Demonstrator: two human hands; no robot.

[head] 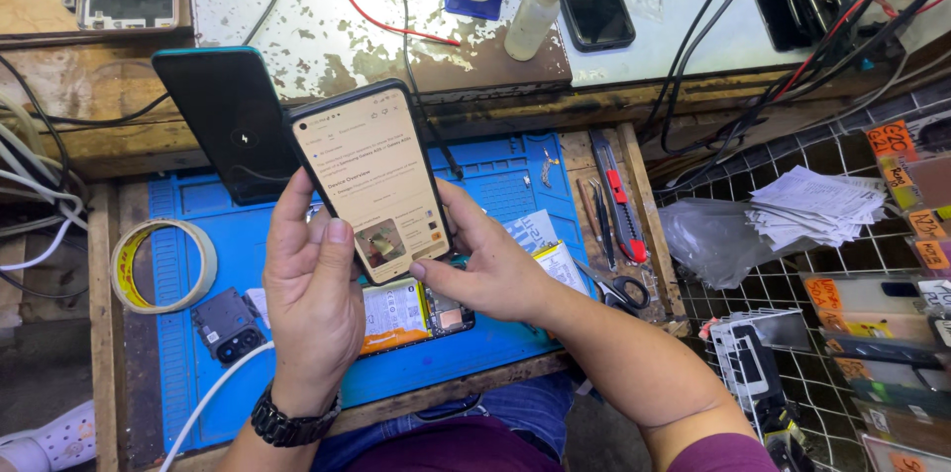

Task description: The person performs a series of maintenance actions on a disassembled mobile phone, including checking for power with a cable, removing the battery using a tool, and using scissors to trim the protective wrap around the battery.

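Observation:
I hold a lit smartphone (369, 180) upright between both hands over a blue work mat (500, 185). Its screen shows a pale page with text and a small picture. My left hand (309, 289), with a black wristwatch, grips the phone's left edge, thumb resting on the lower screen. My right hand (485, 264) holds the phone's bottom right corner. Under my hands lies an opened phone (406, 312) with its battery and boards exposed.
A dark phone (230, 115) leans on a stand behind. A roll of tape (163, 266) and a camera-cover part (228, 323) lie at left. A red utility knife (616, 193), tweezers and scissors (626, 292) sit at right. A glue bottle (535, 4), cables and paper stacks (817, 207) surround.

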